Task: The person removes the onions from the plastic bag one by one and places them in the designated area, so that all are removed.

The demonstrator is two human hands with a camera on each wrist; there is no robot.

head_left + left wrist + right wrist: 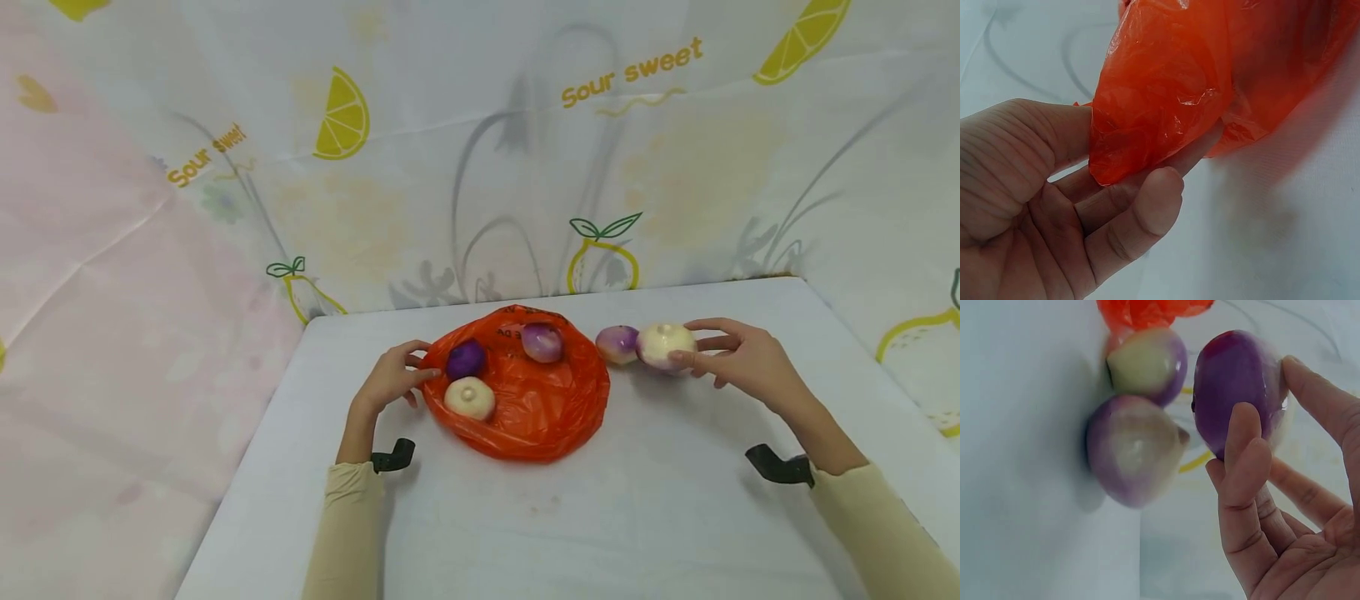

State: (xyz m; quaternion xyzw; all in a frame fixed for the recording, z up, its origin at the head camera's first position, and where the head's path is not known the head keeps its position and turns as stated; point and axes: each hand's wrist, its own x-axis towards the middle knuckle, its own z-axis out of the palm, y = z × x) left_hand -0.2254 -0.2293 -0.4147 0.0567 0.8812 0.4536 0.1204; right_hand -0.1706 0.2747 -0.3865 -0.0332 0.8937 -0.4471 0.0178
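An orange-red plastic bag [536,417] lies spread wide on the table, with three onions in it: a dark purple one [466,359], a pale purple one [542,342] and a cream one [470,398]. My left hand [392,377] pinches the bag's left rim; in the left wrist view, the thumb and fingers have the film [1154,106] between them. Right of the bag, my right hand [738,362] holds a purple and cream onion [1235,394] above the table by its fingertips. Beside that onion, two more purple-white onions [1135,450] rest on the tabletop, partly covered in the head view.
The table [480,533] has a white cover. Behind it hangs a cloth backdrop [450,167] printed with lemons, rising from the table's far edge. A dark wrist mount [776,465] juts from each sleeve.
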